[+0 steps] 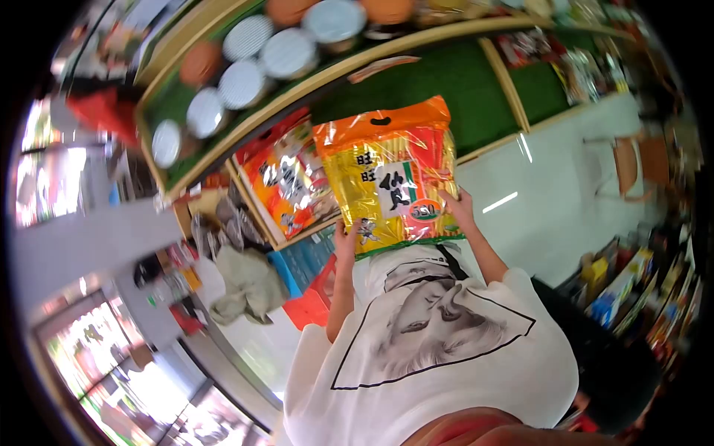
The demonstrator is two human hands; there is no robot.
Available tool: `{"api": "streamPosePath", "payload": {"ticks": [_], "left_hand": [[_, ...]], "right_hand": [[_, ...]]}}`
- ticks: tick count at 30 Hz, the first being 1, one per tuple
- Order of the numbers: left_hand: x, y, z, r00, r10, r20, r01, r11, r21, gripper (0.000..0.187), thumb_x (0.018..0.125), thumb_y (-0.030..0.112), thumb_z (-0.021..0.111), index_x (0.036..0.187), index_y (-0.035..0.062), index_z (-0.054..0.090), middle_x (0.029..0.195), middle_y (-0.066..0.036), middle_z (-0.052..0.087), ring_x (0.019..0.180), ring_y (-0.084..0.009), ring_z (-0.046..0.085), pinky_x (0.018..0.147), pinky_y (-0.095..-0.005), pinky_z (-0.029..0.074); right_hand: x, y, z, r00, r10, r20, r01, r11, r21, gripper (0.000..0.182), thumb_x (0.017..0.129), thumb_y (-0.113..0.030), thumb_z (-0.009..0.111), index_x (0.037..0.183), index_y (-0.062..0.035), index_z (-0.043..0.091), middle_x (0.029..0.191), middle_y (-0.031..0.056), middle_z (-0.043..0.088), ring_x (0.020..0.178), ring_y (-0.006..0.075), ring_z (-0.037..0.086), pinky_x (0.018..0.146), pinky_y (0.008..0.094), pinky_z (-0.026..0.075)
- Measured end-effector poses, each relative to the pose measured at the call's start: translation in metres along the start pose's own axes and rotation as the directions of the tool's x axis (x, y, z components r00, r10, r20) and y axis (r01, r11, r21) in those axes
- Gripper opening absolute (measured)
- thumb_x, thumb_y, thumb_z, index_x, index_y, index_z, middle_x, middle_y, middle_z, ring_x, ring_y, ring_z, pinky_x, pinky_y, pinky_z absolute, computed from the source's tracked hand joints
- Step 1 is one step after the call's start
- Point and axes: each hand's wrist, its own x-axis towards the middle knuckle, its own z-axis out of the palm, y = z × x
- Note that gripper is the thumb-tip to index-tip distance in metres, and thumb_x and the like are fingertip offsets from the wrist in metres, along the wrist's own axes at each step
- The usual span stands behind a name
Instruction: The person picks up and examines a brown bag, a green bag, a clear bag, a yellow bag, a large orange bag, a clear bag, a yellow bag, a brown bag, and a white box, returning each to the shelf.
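Note:
A large snack bag (pixel 387 175), yellow and red with an orange top band and a dark handle slot, is held up in front of my chest. Chinese characters and "520" are printed on its front. My left hand (pixel 345 239) grips its lower left edge. On the opposite edge, lower right, my right hand (pixel 459 206) is closed around the plastic. Both thumbs show at the front, while the other fingers are mostly hidden behind the bag. Just left of it, an orange and red snack bag (pixel 286 182) lies in a wooden-framed shelf compartment.
Jars with white lids (pixel 242 83) stand on the green-lined upper shelf (pixel 160 111). Below the lower shelf are blue boxes (pixel 297 260) and a beige cloth (pixel 249 286). A brown chair (pixel 628 167) stands far right, above packed goods (pixel 625 286). Someone in dark clothing (pixel 602 364) is close at the right.

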Motion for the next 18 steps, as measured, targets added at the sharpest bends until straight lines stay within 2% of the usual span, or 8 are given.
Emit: {"api": "streamPosePath", "payload": {"ticks": [1,2,3,5,9,11,15,18], "left_hand": [[-0.004,0.000,0.018,0.996,0.041,0.081,-0.043,0.999,0.029,0.031,0.085,0.021,0.069,0.107,0.0030,0.056,0.094,-0.005,0.062,0.080,-0.0094,0.055,0.070,-0.0240,0.045],[0.005,0.003,0.048,0.979,0.107,0.171,-0.115,0.993,0.036,0.030,0.085,0.020,0.069,0.106,0.0028,0.055,0.093,-0.005,0.062,0.080,-0.0095,0.055,0.071,-0.0242,0.045],[0.009,0.006,0.075,0.965,0.086,0.247,-0.106,0.992,0.070,0.030,0.085,0.019,0.069,0.105,0.0023,0.054,0.092,-0.005,0.061,0.079,-0.0096,0.055,0.070,-0.0243,0.045],[0.002,0.023,0.124,0.927,0.024,0.374,-0.092,0.982,0.167,0.029,0.085,0.018,0.069,0.101,0.0013,0.051,0.091,-0.005,0.061,0.078,-0.0095,0.055,0.068,-0.0243,0.046],[-0.013,0.042,0.228,0.856,0.031,0.516,-0.209,0.934,0.291,0.028,0.086,0.017,0.068,0.099,0.0002,0.050,0.090,-0.006,0.061,0.079,-0.0097,0.056,0.066,-0.0237,0.046],[-0.025,0.033,0.289,0.798,0.016,0.602,-0.244,0.922,0.299,0.031,0.085,0.017,0.068,0.103,-0.0004,0.051,0.092,-0.007,0.062,0.081,-0.0122,0.058,0.069,-0.0258,0.047],[-0.048,0.024,0.420,0.653,-0.059,0.755,-0.350,0.861,0.369,0.036,0.083,0.020,0.071,0.107,-0.0017,0.053,0.093,-0.008,0.064,0.081,-0.0145,0.060,0.072,-0.0284,0.049],[-0.077,0.025,0.504,0.538,-0.155,0.829,-0.453,0.776,0.439,0.035,0.083,0.022,0.071,0.103,-0.0014,0.055,0.091,-0.009,0.065,0.078,-0.0134,0.060,0.070,-0.0282,0.049]], "right_hand": [[-0.016,0.007,-0.028,0.999,0.039,-0.035,-0.038,0.999,0.031,0.031,0.082,-0.017,0.072,0.104,0.0015,0.064,0.086,0.0026,0.065,0.070,0.0071,0.057,0.059,0.0217,0.048],[-0.024,0.020,-0.048,0.987,-0.036,-0.154,0.051,0.994,0.095,0.025,0.081,-0.019,0.072,0.097,-0.0005,0.064,0.075,0.0002,0.061,0.062,0.0061,0.053,0.053,0.0221,0.044],[-0.034,0.037,-0.068,0.954,-0.102,-0.282,0.147,0.978,0.146,0.021,0.081,-0.020,0.073,0.089,-0.0024,0.064,0.065,-0.0022,0.056,0.053,0.0051,0.049,0.047,0.0226,0.041],[-0.055,0.048,-0.103,0.914,-0.003,-0.406,0.158,0.923,0.350,0.024,0.081,-0.020,0.072,0.092,-0.0008,0.064,0.064,-0.0016,0.056,0.053,0.0053,0.049,0.048,0.0224,0.041],[-0.084,0.055,-0.172,0.853,0.075,-0.517,0.127,0.930,0.345,0.025,0.083,-0.022,0.071,0.095,-0.0012,0.064,0.062,-0.0026,0.055,0.055,0.0047,0.048,0.050,0.0226,0.039],[-0.101,0.056,-0.225,0.773,0.076,-0.630,0.138,0.949,0.284,0.026,0.082,-0.024,0.072,0.092,-0.0016,0.063,0.061,-0.0022,0.054,0.053,0.0048,0.047,0.049,0.0221,0.038],[-0.136,0.100,-0.305,0.632,0.156,-0.759,0.268,0.875,0.403,0.023,0.083,-0.024,0.071,0.085,-0.0045,0.060,0.059,-0.0034,0.051,0.049,0.0046,0.044,0.046,0.0221,0.035],[-0.158,0.118,-0.339,0.472,0.250,-0.845,0.343,0.831,0.437,0.022,0.084,-0.024,0.070,0.086,-0.0055,0.059,0.059,-0.0037,0.051,0.049,0.0043,0.044,0.046,0.0220,0.035]]}}
